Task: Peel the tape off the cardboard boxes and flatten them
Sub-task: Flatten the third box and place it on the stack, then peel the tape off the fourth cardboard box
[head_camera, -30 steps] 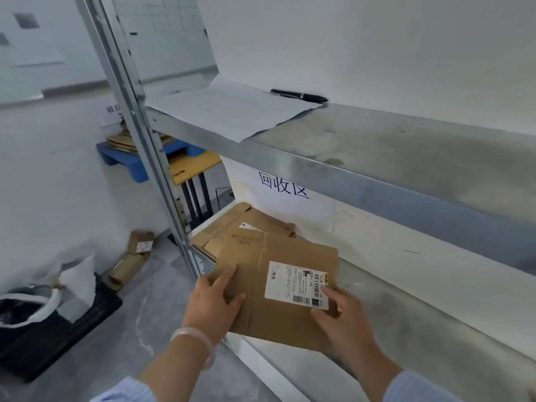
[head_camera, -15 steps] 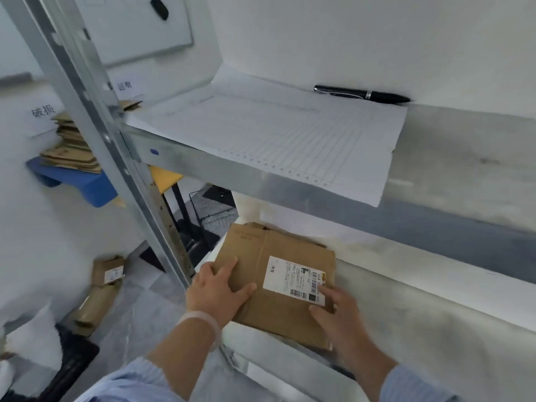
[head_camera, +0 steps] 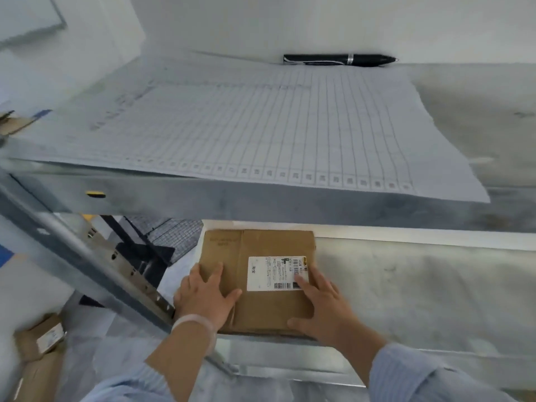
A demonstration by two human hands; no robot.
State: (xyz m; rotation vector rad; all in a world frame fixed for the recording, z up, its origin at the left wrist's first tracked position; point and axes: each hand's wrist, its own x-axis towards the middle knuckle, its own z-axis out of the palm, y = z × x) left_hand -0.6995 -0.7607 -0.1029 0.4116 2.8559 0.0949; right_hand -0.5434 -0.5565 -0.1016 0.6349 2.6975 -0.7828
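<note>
Head view, one moment.

- Flattened cardboard box (head_camera: 268,310): lies flat at the left end of the lower metal shelf (head_camera: 420,300), with its near edge at the shelf's front lip and its far edge under the upper shelf (head_camera: 290,206). A vertical crease runs down its middle.
- White shipping label (head_camera: 275,272): stuck on the right half of the box's top face. Barcodes are visible, but the text is too small to read.
- Left hand (head_camera: 207,297): palm down on the near-left part of the box. Its fingers are straight and spread, the thumb is out toward the crease, and nothing is grasped. A pale wristband (head_camera: 195,323) sits on the wrist.
- Right hand (head_camera: 326,306): palm down on the near-right part of the box. Its fingers are extended, with the index tip on the label's lower-right corner. The thumb lies along the near edge, and the fingers are not curled round anything.
- Both forearms come up from the bottom of the frame in light blue striped sleeves (head_camera: 420,375).
- Upper shelf holds a printed grid sheet (head_camera: 261,126) whose front edge overhangs the shelf lip. A black pen (head_camera: 339,60) lies beyond the sheet, against the wall.
- Grey steel upright (head_camera: 87,265): runs slanting at the left, just beside the left hand.
- Floor, lower left: more brown cardboard boxes (head_camera: 40,340), one with a white label. They are blurred.
</note>
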